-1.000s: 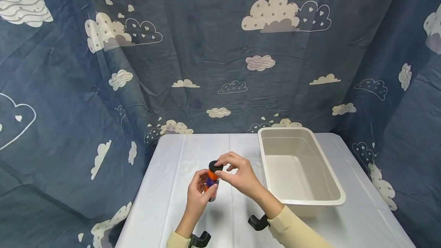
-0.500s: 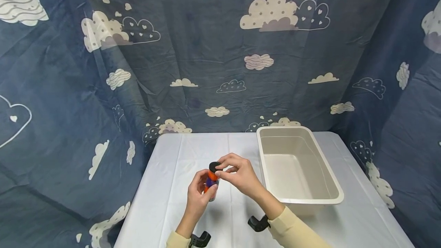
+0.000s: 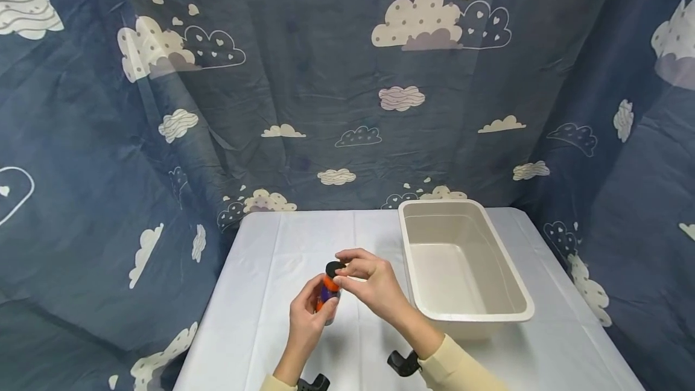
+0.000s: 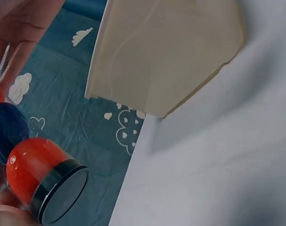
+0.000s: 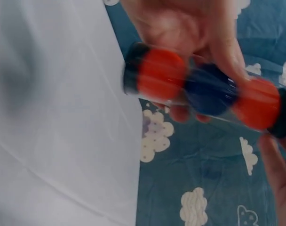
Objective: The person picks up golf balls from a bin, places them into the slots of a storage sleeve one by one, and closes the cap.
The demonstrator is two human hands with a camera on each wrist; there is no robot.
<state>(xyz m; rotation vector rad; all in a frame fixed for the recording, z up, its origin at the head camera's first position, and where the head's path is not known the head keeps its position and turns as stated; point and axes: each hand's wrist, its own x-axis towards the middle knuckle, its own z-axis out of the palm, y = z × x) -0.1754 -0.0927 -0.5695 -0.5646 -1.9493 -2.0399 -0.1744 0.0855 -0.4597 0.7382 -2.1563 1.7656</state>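
A clear tube (image 3: 328, 294) with orange and dark blue balls inside is held upright over the white table (image 3: 255, 306). My left hand (image 3: 319, 301) grips its lower body from the left. My right hand (image 3: 344, 270) pinches the black cap (image 3: 333, 268) on top. In the right wrist view the tube (image 5: 204, 92) lies across the frame with a black end on each side, left-hand fingers (image 5: 194, 28) curled round its middle. The left wrist view shows the tube's lower orange ball and black base (image 4: 49, 186) close up.
An empty beige bin (image 3: 520, 311) stands on the right half of the table, close to my right forearm; it also shows in the left wrist view (image 4: 166, 52). Blue cloud-print cloth (image 3: 326, 77) hangs behind and at both sides.
Both hands and the tube have sunk slightly lower and to the left in view. The right fingers have closed lower over the cap. The grips are otherwise the same.
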